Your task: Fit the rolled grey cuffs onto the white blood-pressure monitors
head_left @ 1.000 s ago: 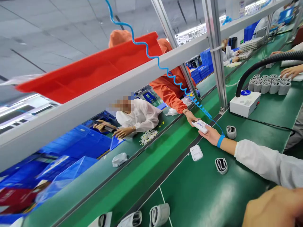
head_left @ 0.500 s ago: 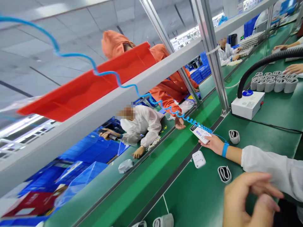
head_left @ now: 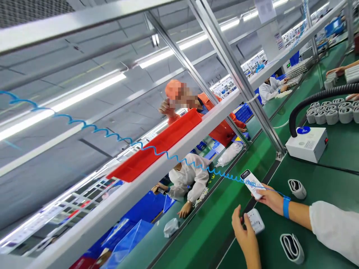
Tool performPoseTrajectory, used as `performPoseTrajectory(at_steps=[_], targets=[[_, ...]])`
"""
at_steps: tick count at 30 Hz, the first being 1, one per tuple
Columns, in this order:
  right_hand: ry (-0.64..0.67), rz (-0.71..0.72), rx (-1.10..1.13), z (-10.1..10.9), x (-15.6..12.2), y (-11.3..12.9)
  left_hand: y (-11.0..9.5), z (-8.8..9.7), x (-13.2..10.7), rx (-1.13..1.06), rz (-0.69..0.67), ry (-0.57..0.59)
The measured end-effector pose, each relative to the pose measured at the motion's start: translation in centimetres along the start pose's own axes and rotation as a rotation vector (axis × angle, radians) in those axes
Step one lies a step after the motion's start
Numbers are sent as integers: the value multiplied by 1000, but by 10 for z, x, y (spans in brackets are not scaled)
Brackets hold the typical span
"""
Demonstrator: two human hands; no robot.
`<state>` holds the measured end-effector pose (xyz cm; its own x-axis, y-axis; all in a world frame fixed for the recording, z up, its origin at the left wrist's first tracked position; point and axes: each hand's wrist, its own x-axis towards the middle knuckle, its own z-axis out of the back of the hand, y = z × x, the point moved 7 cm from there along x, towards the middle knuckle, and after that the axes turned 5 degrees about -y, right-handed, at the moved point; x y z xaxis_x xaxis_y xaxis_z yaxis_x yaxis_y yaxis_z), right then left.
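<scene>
My right hand (head_left: 270, 200), with a blue wrist strap (head_left: 286, 207), is closed around the lower end of a white handheld device (head_left: 254, 185) with a dark window at its top. A coiled blue cord (head_left: 193, 162) crosses in front of the device. My left hand (head_left: 245, 235) comes up from the bottom edge, thumb and fingers apart. It is beside a white plastic piece with rounded corners (head_left: 256, 221) on the green bench, partly hidden by the thumb; whether they touch I cannot tell. Grey rolled cuffs (head_left: 291, 248) lie nearby, one of them (head_left: 297, 188) farther up.
A white box (head_left: 307, 145) with a black hose (head_left: 316, 99) stands to the right, before rows of grey cuffs (head_left: 332, 116). A metal post (head_left: 241, 78) and rail with a red tray (head_left: 157, 149) rise ahead. Co-workers sit and stand across the green belt (head_left: 193, 239).
The view has tilted upward. My left hand has moved forward from the near bench to the white plastic piece. My right hand still holds the device. The co-worker in orange has raised a hand.
</scene>
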<state>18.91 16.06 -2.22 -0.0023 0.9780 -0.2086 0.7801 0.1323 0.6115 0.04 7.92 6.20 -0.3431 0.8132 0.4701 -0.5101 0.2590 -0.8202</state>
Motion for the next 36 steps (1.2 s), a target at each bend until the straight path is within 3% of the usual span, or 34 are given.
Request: performPoseTrajectory(at_steps=[4,6,11,21,29,36], targets=[[29,14,-22,-2,2,-2,29,-27,-14,300,-128,276],[37,16,-27,-4,2,-3,37,-32,-17,362,-163,327],[46,9,-30,-9,-1,-3,46,-33,-16,386,-234,309],[52,-7,2,-11,0,-3,63,-32,-11,380,-243,327],[80,-112,29,-7,-5,6,44,-37,-12,339,-198,372],[120,-104,31,-4,-2,9,37,-39,-15,337,-170,384]])
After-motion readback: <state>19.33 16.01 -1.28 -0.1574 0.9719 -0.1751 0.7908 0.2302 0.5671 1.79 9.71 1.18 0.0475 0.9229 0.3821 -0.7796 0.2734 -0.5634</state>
